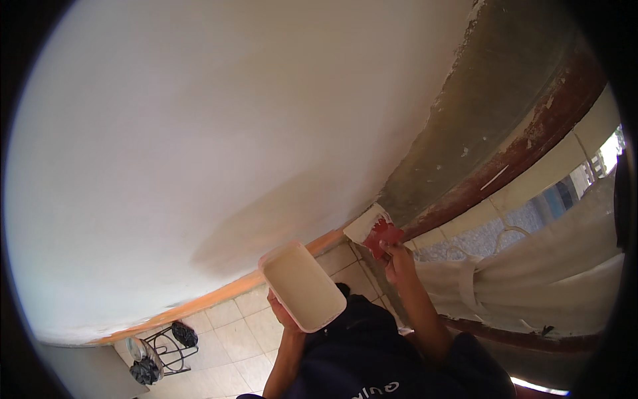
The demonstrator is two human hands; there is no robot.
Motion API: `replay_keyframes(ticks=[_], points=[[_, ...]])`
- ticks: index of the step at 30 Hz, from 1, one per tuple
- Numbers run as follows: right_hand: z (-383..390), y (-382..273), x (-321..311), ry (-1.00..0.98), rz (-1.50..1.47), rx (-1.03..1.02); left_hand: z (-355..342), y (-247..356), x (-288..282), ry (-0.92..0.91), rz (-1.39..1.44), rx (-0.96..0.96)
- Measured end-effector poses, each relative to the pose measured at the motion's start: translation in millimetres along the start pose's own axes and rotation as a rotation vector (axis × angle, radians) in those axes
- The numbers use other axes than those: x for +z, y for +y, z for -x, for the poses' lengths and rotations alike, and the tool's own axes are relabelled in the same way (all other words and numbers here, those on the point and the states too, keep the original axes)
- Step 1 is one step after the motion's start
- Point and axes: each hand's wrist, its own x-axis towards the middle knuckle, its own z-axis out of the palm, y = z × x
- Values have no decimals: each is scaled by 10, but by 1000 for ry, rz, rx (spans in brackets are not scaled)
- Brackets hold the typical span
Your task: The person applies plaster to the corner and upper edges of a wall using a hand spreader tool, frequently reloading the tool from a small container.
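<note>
My left hand (284,312) is wrapped round the side of a pale rectangular tub (304,286), which holds a smooth off-white paste. In my right hand (399,261) is a red-handled putty knife (383,237), its wide blade smeared with white. The blade lies close to the corner where the white wall (219,133) meets a bare grey strip (458,139); whether it touches the surface I cannot tell. Tub and putty knife are apart, with the tub lower and to the left.
An orange band (199,304) runs along the wall's foot, above a tiled floor (234,332). At lower left, a black metal rack (174,352) bears dark plastic bags. On the right are a dark red wooden frame (525,143), a gathered pale curtain (531,286) and a window opening.
</note>
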Motion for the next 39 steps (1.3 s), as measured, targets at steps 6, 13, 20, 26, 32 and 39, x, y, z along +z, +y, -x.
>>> replay_keyframes(ticks=[6, 13, 20, 26, 32, 39], points=[[-654, 233, -271, 81, -70, 22, 80, 229, -185, -5, 86, -29], [-914, 304, -206, 184, 100, 30, 164, 338, -298, 29, -47, -10], [-861, 147, 97, 58, 68, -86, 53, 287, -415, 15, -40, 12], [-1069, -13, 248, 101, 139, -87, 35, 227, -206, -1, -30, 35], [-1411, -322, 196, -80, 250, 32, 18, 153, -22, -33, -58, 70], [-879, -748, 653, -54, 232, -150, -57, 186, -212, -211, 90, 25]])
